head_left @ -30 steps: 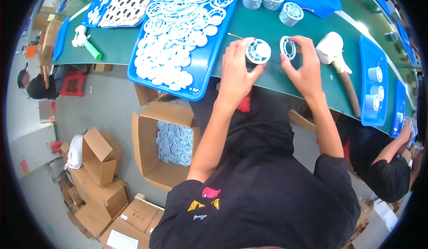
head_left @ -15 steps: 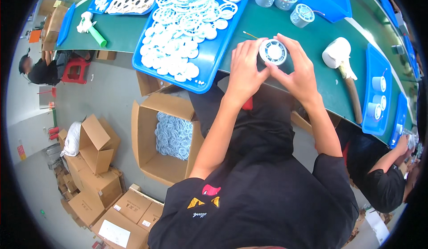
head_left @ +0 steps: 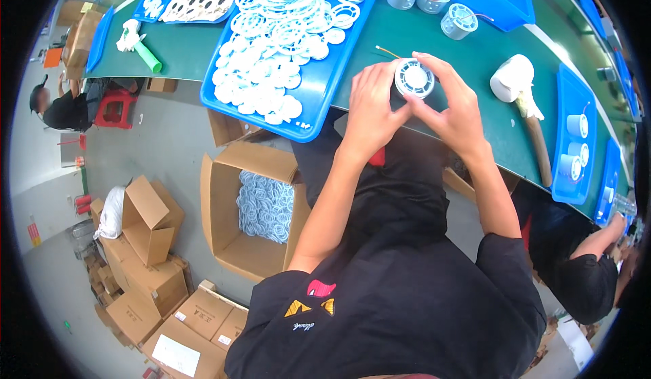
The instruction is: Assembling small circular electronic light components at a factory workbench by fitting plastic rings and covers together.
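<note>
Between my two hands is a white round plastic housing (head_left: 414,79) with a slotted ring on its top face and a pale disc at its centre. My left hand (head_left: 373,107) grips its left side, and my right hand (head_left: 453,107) closes round its right side, thumbs at the near rim. A thin wire (head_left: 387,52) sticks out past my left fingertips. The housing is over the green table (head_left: 380,36) near its front edge. Its underside is hidden. Similar housings with thin wires (head_left: 459,22) stand farther back on the table.
Left of my hands lies a blue tray (head_left: 308,124) heaped with white rings and discs. A mallet with a white wrapped head (head_left: 512,80) lies to the right, beside a blue tray (head_left: 566,190) of housings. A cardboard box (head_left: 227,243) of rings stands below. Another person's arm (head_left: 597,243) is at far right.
The housing has tilted slightly in my hands, and its central disc now looks whiter. Its wire has shifted a little up and to the right. Both hands keep their hold.
</note>
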### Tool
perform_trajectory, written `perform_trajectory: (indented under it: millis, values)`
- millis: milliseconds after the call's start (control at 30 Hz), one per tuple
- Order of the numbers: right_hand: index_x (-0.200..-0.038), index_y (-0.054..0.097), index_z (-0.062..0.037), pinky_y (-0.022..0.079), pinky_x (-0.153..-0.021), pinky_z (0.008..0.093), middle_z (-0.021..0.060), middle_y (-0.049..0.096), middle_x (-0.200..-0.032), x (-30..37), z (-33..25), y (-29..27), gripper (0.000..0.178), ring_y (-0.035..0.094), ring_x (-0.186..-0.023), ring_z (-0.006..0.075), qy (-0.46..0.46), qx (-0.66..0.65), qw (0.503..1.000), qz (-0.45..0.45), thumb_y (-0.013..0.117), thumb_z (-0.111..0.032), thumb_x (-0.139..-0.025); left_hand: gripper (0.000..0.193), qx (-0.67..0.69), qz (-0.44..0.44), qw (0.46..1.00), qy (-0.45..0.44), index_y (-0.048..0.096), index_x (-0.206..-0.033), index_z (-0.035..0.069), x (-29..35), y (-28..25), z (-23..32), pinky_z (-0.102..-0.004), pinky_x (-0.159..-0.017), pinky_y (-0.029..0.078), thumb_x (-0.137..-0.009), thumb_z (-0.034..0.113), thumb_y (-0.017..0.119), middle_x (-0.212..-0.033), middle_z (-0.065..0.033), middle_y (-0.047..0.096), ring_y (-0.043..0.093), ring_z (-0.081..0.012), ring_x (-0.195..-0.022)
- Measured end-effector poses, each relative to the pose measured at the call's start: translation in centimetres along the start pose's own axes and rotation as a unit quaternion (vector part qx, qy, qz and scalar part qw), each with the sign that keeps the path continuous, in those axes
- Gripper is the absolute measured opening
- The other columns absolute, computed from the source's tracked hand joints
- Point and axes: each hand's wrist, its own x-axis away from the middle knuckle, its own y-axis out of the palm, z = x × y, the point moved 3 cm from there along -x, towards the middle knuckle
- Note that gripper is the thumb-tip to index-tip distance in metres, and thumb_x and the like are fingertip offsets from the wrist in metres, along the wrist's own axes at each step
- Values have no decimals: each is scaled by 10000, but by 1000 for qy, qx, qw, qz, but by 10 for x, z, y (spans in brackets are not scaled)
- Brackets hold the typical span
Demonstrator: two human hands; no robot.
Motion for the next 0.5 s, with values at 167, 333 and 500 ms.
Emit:
perform_trajectory:
  millis: [167, 333, 500]
  values:
    - [-1397, 607, -15, 560, -1028, 419, 204, 687, -1351, -2, -4, -1, 599, 697, -1216, 369, 24, -28, 999, -18, 847, -118, -859, 687, -10, 18, 1000, 16, 582, -1390, 67, 2, 0, 1, -484, -1083, 432, -765, 160, 852, -1266, -150, 676, 614, -367, -1236]
    - [-1399, 603, -6, 556, -1032, 420, 208, 682, -1359, 1, -5, 1, 603, 688, -1228, 379, 57, -30, 998, -21, 845, -113, -856, 755, -11, 30, 999, 11, 547, -1437, 51, 4, 2, 3, -490, -1077, 442, -753, 133, 858, -1285, -167, 679, 627, -378, -1234]
    - [-1401, 601, -1, 555, -1037, 434, 216, 679, -1359, 3, -9, 1, 610, 679, -1239, 384, 8, 8, 1000, -12, 846, -115, -855, 780, -26, 25, 999, 17, 531, -1456, 43, 5, 3, 4, -495, -1079, 443, -755, 134, 860, -1286, -175, 686, 636, -385, -1223]
